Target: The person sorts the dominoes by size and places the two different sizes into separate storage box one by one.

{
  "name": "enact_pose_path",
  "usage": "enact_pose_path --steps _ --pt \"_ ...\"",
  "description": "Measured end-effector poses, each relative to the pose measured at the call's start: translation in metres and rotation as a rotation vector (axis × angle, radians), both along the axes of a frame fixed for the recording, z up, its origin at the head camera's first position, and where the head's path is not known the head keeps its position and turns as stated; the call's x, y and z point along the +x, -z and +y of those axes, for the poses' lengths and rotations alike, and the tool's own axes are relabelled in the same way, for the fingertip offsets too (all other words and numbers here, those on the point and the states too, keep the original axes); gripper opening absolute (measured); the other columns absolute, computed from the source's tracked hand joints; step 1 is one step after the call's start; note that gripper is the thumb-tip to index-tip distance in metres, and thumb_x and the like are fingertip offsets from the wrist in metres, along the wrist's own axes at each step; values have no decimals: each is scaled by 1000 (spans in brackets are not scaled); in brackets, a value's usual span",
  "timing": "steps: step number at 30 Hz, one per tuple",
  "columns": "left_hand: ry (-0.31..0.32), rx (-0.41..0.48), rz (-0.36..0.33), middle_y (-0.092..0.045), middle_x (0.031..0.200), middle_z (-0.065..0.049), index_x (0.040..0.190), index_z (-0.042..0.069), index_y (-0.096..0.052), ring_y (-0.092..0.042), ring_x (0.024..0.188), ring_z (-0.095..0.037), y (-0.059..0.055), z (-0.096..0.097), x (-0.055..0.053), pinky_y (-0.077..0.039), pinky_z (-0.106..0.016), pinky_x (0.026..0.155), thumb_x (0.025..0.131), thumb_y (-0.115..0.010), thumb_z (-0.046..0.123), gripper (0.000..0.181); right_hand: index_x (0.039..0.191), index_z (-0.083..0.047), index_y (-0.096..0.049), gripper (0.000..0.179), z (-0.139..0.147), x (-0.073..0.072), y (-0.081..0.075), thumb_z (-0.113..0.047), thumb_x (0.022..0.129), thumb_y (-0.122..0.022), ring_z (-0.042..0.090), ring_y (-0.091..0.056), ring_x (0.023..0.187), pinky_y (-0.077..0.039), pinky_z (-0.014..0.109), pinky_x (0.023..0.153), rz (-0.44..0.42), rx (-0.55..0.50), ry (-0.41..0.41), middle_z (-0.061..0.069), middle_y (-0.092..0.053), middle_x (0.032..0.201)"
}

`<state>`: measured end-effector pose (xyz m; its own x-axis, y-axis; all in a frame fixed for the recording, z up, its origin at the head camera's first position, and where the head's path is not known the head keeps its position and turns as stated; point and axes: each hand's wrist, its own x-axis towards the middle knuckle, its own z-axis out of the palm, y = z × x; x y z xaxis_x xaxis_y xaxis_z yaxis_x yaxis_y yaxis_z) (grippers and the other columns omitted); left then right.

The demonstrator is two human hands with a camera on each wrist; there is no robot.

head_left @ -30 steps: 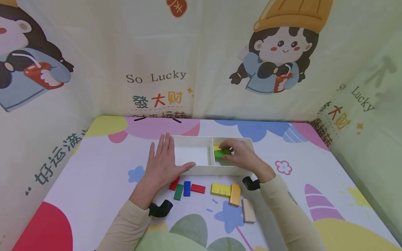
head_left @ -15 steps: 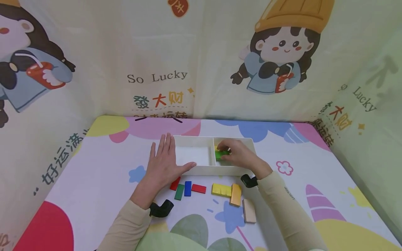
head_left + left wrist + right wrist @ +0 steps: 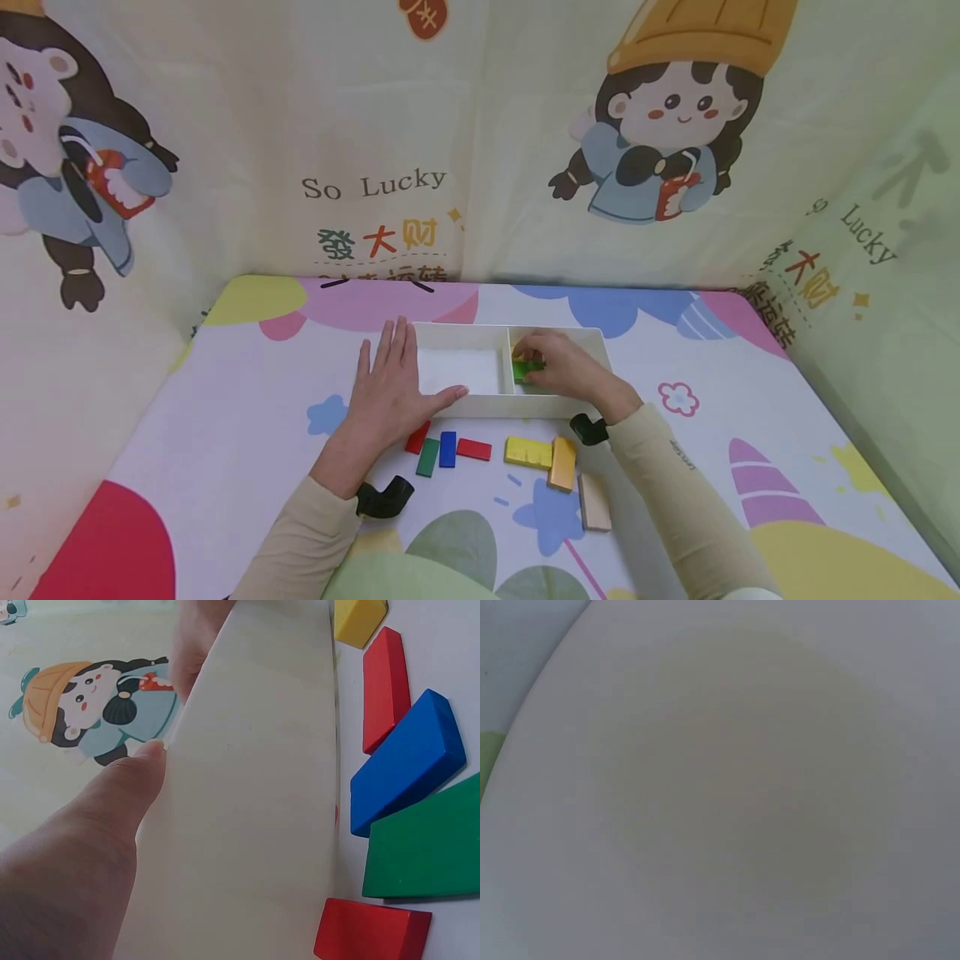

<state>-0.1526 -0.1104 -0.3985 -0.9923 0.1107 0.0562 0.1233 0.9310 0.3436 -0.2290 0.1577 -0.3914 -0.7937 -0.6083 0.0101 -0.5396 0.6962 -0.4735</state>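
A white two-compartment box [image 3: 510,407] stands lengthwise on the table. My left hand [image 3: 386,387] lies with straight fingers against its left end, the thumb [image 3: 112,802] touching the front rim. Inside the right compartment, my right hand [image 3: 567,367] pinches a green block [image 3: 522,372] between thumb and curled fingers, close to the divider. A bit of yellow [image 3: 516,353] shows behind the green block, partly covered by those fingers. The right wrist view holds mostly a blurred pale surface close to the lens.
In front of the box lie red [image 3: 474,449], blue [image 3: 447,450] and green [image 3: 427,458] blocks, with another red block [image 3: 417,437] beside the left wrist. Further right are yellow blocks [image 3: 528,452], an orange block [image 3: 562,463] and a bare wood block [image 3: 595,502]. Printed cloth walls surround the table.
My right hand has shifted slightly left with the green block, closer to the divider. The left hand and the blocks in front of the box have stayed in place.
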Motion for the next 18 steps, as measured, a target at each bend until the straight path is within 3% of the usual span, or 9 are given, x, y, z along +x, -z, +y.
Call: enact_pose_path --steps 9,18 --pt "-3 7 -14 -2 168 -16 158 0 -7 3 156 -35 0 1 1 1 -61 123 79 -53 80 121 111 -4 -68 25 9 3 -2 -5 86 -73 22 -61 95 -56 38 85 -36 -67 29 7 -68 104" --pt "-3 6 -7 -4 167 -16 158 0 -7 1 155 -35 -2 -1 0 0 -62 123 79 -55 79 121 115 -1 -67 25 38 25 -17 -1 90 -68 25 -66 98 -58 40 82 62 -216 87 13 -69 110"
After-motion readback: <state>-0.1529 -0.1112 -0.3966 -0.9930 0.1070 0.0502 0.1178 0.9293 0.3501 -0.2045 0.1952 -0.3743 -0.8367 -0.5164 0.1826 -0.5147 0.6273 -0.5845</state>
